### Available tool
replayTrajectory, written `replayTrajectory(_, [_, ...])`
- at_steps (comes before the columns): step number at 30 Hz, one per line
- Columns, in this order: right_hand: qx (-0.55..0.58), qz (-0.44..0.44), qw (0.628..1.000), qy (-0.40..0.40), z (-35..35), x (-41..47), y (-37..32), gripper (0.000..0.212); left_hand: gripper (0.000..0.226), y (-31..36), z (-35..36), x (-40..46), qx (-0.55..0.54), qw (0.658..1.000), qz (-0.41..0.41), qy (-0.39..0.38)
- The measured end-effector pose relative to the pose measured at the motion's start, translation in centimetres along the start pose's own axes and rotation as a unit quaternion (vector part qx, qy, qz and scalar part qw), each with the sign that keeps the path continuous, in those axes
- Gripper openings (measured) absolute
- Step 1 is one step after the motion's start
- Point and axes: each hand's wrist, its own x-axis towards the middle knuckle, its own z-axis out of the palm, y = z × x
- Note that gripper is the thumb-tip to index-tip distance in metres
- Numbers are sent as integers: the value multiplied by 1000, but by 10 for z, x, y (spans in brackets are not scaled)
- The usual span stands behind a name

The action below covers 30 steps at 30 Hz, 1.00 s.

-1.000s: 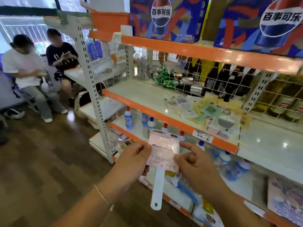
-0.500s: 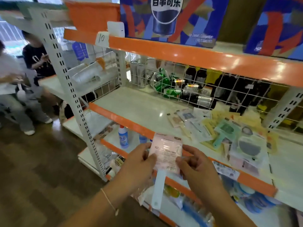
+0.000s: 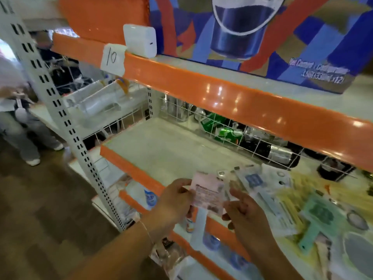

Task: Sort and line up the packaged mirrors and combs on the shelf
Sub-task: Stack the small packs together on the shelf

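Lower centre of frame: left hand (image 3: 175, 201) and right hand (image 3: 245, 214) both pinch pink packaged mirror (image 3: 207, 194) by card edges, fingers closed on it. White handle hangs straight down, long axis vertical, in front of orange shelf (image 3: 153, 158) edge. Bare shelf space up-left of hands; jumbled packets (image 3: 282, 199) lie right, nearer right hand. Package blurred, back label faces camera.

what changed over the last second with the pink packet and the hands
Both hands, left hand and right hand, carried the pink packaged mirror up and forward, from below the shelf edge to over it. The grip is unchanged; the pile of packages stayed put.
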Motion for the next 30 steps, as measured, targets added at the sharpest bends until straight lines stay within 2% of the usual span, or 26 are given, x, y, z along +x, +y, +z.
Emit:
replayTrajectory(8, [-93, 43, 994, 47, 58, 57, 12, 16, 20, -11, -43, 103, 41, 997, -41, -50])
replayTrajectory(12, [-120, 45, 989, 70, 101, 80, 5, 18, 24, -17, -74, 154, 127, 989, -15, -73])
replayTrajectory(19, [-224, 23, 964, 138, 153, 106, -11, 24, 27, -3, -124, 219, 239, 968, 40, -64])
replayTrajectory(26, [-282, 25, 937, 207, 178, 114, -1, 26, 30, -1, -153, 244, 427, 893, 137, -38])
replayTrajectory(30, [-306, 5, 925, 223, 184, 114, 1, 28, 36, -6, -161, 238, 552, 818, 160, -24])
